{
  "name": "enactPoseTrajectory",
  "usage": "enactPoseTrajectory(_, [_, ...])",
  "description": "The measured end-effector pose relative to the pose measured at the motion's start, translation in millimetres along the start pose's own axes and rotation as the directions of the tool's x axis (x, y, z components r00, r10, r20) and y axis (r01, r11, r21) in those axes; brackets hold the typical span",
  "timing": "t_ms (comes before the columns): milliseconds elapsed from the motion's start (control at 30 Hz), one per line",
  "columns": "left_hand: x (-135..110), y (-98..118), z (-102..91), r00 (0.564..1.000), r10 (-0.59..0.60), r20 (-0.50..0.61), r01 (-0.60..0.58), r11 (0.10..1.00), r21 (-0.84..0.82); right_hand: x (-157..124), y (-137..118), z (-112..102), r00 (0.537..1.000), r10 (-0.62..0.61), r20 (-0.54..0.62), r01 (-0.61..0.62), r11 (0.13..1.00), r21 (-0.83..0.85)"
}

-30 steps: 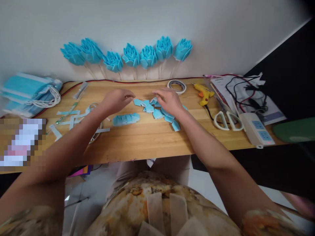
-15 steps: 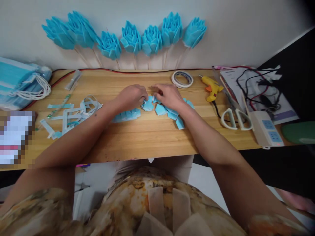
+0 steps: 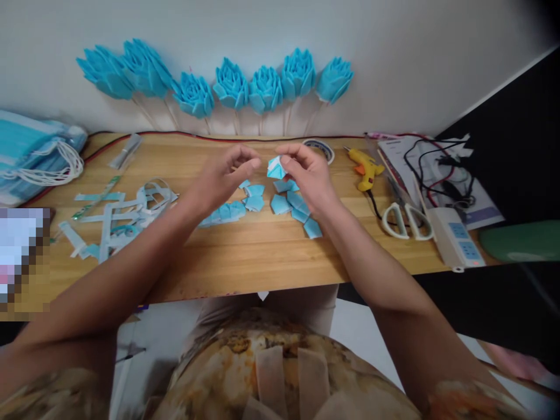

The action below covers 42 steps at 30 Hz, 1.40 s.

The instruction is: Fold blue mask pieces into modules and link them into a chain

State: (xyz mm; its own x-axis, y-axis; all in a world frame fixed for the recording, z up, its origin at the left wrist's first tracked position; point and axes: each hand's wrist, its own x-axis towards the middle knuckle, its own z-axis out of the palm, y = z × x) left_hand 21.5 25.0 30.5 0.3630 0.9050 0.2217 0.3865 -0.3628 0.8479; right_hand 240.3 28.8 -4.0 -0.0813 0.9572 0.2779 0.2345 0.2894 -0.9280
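- A right hand [image 3: 312, 172] pinches a folded blue piece [image 3: 275, 168] above the bench [image 3: 262, 262], its fingers narrow on one edge; if that small grip slackens, the folds could spring open.
- Alongside, the left hand [image 3: 230, 178] hovers apart from the piece, thumb and forefinger slightly parted, nothing seen between them. A hasty meeting of the two hands could crease the thin material.
- Loose pieces [image 3: 254, 203] lie below the left hand, an overlapping cluster [image 3: 298, 202] beside the right wrist; a wrist carried low could scatter either.
- A folded row [image 3: 227, 212] sits part-hidden by the left forearm, where a sweep of the arm could shove it into the cut strips [image 3: 107, 219].
- At right, a snagged cord could drag the yellow glue gun [image 3: 366, 168] across the bench toward the scissors [image 3: 403, 217]; whether its nozzle is hot cannot be told.
- Blue flowers [image 3: 265, 88] line the wall on thin stems, liable to topple if the bench is jolted.
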Motion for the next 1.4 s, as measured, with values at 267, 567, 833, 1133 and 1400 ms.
enactPoseTrajectory(267, [-13,1,18.6,0.992,-0.099,0.082,0.108,0.987,-0.121,-16,-13,13,0.999,-0.005,0.041,0.007,0.999,-0.031])
enactPoseTrajectory(567, [-9,-13,11.4,0.985,-0.173,-0.008,0.165,0.950,-0.266,-12,-8,8,0.948,0.064,0.310,-0.106,0.987,0.121])
enactPoseTrajectory(833, [-10,-10,10.3,0.996,-0.083,-0.018,0.079,0.981,-0.179,-13,-10,9,0.947,0.066,0.315,-0.108,0.987,0.118])
enactPoseTrajectory(1133, [-11,-11,16.5,0.995,-0.096,0.000,0.092,0.952,-0.290,-11,-10,19,0.983,0.087,0.161,-0.137,0.934,0.329])
enactPoseTrajectory(1400, [-5,-19,13.4,0.987,-0.140,-0.075,0.101,0.919,-0.380,-11,-11,16,0.948,0.165,0.270,-0.262,0.889,0.375])
